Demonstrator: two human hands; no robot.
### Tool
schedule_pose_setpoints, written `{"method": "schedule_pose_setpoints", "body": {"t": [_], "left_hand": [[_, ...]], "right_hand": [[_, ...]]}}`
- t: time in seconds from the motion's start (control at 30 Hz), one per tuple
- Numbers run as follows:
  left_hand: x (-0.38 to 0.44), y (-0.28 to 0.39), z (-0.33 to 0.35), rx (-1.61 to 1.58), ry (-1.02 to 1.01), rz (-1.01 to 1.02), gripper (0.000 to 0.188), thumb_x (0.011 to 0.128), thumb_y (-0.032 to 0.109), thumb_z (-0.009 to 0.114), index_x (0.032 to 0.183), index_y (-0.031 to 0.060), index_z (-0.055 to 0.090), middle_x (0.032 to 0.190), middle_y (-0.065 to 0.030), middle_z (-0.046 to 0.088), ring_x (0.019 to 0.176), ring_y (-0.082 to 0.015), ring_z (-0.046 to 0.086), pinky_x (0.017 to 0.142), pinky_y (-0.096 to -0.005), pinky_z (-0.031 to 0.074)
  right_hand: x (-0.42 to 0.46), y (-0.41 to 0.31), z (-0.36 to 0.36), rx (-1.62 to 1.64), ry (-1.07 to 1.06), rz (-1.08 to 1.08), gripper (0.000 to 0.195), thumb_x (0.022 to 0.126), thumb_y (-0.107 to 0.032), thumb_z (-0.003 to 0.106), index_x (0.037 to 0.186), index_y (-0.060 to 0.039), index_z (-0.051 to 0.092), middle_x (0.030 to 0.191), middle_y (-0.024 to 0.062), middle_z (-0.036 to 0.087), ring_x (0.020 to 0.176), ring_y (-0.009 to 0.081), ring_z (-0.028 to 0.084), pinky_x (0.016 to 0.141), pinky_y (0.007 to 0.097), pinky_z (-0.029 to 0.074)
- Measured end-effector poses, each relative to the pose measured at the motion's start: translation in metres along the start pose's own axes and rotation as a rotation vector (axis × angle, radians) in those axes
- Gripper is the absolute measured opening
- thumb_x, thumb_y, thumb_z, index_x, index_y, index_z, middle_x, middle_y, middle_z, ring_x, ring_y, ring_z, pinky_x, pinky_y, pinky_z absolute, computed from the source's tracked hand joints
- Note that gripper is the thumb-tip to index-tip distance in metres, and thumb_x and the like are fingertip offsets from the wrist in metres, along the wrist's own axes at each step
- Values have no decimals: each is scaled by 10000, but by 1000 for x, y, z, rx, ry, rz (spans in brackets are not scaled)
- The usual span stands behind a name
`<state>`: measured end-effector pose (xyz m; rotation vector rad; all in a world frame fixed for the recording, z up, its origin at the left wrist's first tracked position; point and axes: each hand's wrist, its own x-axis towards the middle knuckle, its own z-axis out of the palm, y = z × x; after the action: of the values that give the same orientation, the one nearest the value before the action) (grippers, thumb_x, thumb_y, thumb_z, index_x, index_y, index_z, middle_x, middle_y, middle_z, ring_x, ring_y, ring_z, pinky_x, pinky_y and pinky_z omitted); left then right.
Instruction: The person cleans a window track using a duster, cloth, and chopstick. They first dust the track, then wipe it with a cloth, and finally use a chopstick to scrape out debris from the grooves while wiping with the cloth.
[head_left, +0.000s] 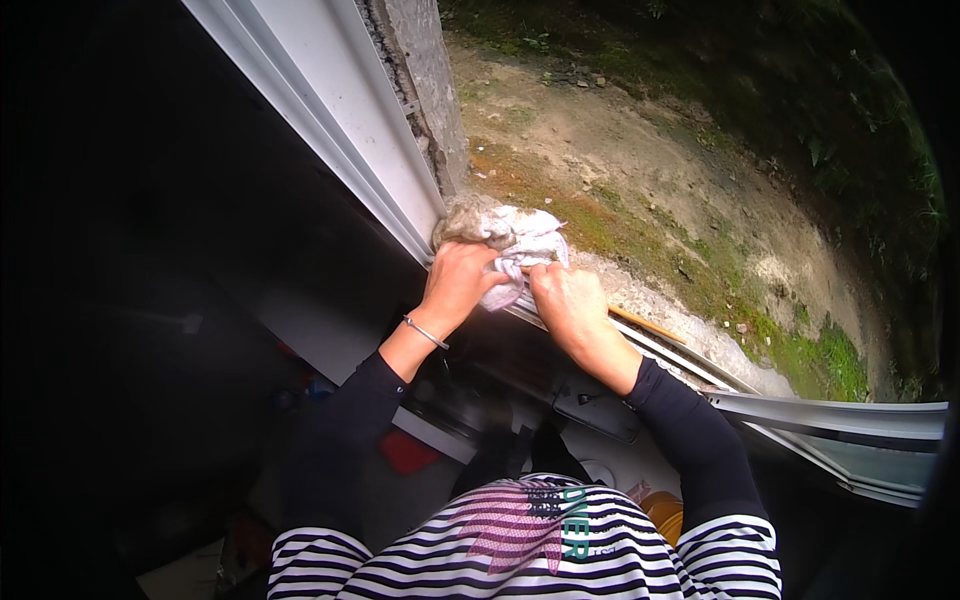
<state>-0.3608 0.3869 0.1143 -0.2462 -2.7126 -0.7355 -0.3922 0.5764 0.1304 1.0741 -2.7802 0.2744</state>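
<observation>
A dirty white cloth (525, 229) lies bunched in the lower corner of a white window frame (352, 127). My left hand (463, 281), with a metal bracelet at the wrist, grips the near left part of the cloth. Just right of it, my right hand (570, 300) is closed around a thin wooden stick (646, 324), whose one end reaches the cloth and whose other end sticks out past the hand along the sill. The stick's tip at the cloth is hidden.
Below my hands runs the window track (667, 356). An opened window sash (832, 420) is at the right. Outside are a rough concrete edge (427, 67) and mossy ground (637, 195). Inside, below, are a dark sink or tray (596, 409) and a red object (407, 450).
</observation>
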Motion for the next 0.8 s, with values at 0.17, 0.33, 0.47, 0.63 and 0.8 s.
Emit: {"method": "schedule_pose_setpoints", "body": {"t": [0.17, 0.33, 0.47, 0.63, 0.8], "left_hand": [[1, -2, -2, -298, 119, -281, 188, 807, 104, 742, 974, 17, 740, 945, -105, 737, 879, -219, 703, 804, -319, 531], [85, 59, -43, -581, 433, -33, 191, 885, 60, 662, 1069, 14, 688, 973, -124, 716, 848, -183, 703, 734, -294, 546], [146, 85, -42, -362, 498, 97, 152, 942, 124, 603, 1076, 68, 649, 889, -141, 714, 802, -282, 714, 656, -346, 549], [180, 97, -75, -325, 597, 181, 135, 967, 166, 592, 1073, 87, 622, 804, -153, 704, 733, -276, 713, 584, -363, 531], [152, 95, -110, -570, 615, 161, 125, 994, 86, 545, 1111, 50, 568, 801, -60, 674, 736, -134, 654, 624, -277, 510]], "right_hand": [[-7, 16, -8, 426, -44, 167, 179, 906, -222, 596, 907, -55, 661, 761, 207, 667, 761, 404, 661, 658, 503, 507], [8, 32, -94, 615, 317, 297, 174, 932, -200, 631, 1009, -52, 681, 720, 163, 653, 642, 284, 657, 594, 384, 483], [27, 66, -117, 450, 474, 304, 192, 952, -228, 598, 1023, -64, 670, 761, 163, 666, 708, 316, 662, 629, 414, 495], [33, 80, -150, 482, 551, 335, 205, 962, -258, 585, 1043, -92, 674, 780, 158, 685, 717, 334, 682, 640, 426, 511], [-2, 55, -158, 622, 501, 298, 187, 947, -250, 607, 1027, -91, 666, 777, 149, 681, 713, 343, 669, 622, 421, 501]]}}
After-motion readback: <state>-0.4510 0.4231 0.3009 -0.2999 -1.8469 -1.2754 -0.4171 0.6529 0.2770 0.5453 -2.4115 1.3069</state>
